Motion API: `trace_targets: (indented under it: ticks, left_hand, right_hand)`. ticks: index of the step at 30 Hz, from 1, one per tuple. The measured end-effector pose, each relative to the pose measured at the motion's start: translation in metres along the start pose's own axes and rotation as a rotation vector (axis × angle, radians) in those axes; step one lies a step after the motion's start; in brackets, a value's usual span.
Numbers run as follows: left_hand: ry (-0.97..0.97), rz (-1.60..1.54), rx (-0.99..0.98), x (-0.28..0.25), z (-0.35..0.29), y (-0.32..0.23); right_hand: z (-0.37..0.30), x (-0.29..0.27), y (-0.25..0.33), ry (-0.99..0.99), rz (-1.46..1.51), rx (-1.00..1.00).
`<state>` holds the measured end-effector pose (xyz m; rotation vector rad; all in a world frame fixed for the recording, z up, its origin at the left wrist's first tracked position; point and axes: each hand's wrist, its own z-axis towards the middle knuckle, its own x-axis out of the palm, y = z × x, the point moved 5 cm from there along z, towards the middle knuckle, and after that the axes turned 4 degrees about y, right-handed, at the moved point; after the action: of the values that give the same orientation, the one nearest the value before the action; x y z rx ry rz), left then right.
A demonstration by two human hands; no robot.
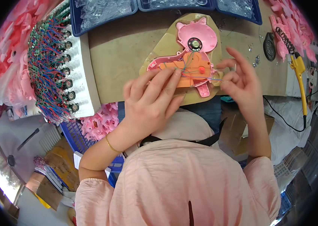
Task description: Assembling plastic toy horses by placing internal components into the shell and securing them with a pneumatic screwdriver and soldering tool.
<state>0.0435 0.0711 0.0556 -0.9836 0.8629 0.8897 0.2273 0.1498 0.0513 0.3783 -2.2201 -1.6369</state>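
A pink toy shell half (196, 32) with a round head part and ears lies inside up on a tan shaped board. A black round speaker (194, 44) sits in the head part. Below it, an orange plastic block (193, 81) with a red button fills the body, and thin coloured wires (207, 78) run across it. My left hand (149, 98) rests its stretched fingertips on the block and the wires, thumb apart. At the shell's right side, my right hand (243, 84) pinches the wire ends between thumb and finger, its other fingers raised.
Speakers with bundled wires (50, 71) line a white foam tray (91, 75) at left. Blue bins (104, 31) of clear parts stand at the back. A yellow soldering iron (299, 69) hangs at right with a coiled spring. Pink parts (100, 122) fill a blue basket below the table.
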Motion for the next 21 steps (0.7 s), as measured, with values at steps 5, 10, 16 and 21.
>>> trace_targets:
  ticks: [5, 10, 16, 21]
  left_hand:
    - [0.009, 0.019, 0.082, 0.0, 0.007, 0.004]
    - [-0.129, 0.004, 0.103, 0.004, 0.023, -0.026]
    - [-0.165, -0.017, 0.218, 0.01, 0.029, -0.032]
    - [-0.187, -0.145, 0.158, -0.007, 0.017, -0.011]
  right_hand:
    - [0.018, -0.01, 0.001, 0.064, 0.005, 0.187]
    - [-0.01, -0.001, 0.005, 0.166, 0.087, 0.31]
    - [-0.006, 0.003, 0.025, 0.184, -0.58, -0.1]
    - [-0.002, 0.007, 0.021, 0.146, -0.92, -0.383]
